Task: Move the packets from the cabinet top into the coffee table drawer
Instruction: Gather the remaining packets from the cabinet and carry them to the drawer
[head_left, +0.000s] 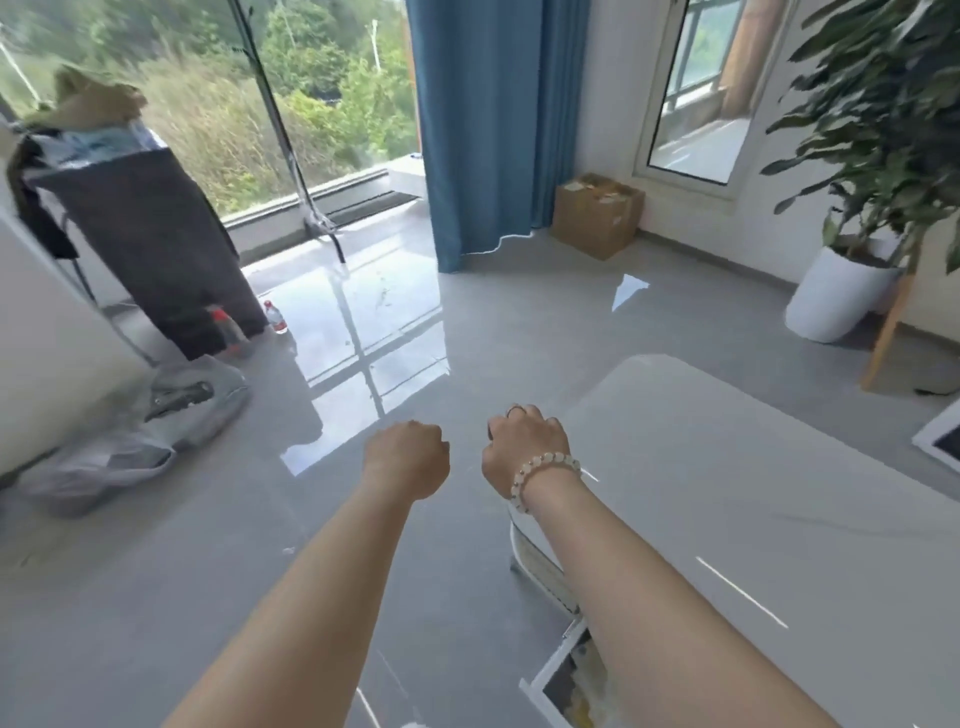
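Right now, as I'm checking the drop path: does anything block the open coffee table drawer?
Nothing visible blocks the drawer; only the right forearm crosses over it. The cabinet is out of view.

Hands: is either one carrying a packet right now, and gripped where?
Neither shows a packet. The left hand and right hand are curled into fists, backs up; nothing protrudes.

There are two hands (406, 457) (524, 447), two bottles (275, 317) (228, 332), one box (597, 213), one curtain (483, 130), one plant (883, 104) and one white pot (831, 296).
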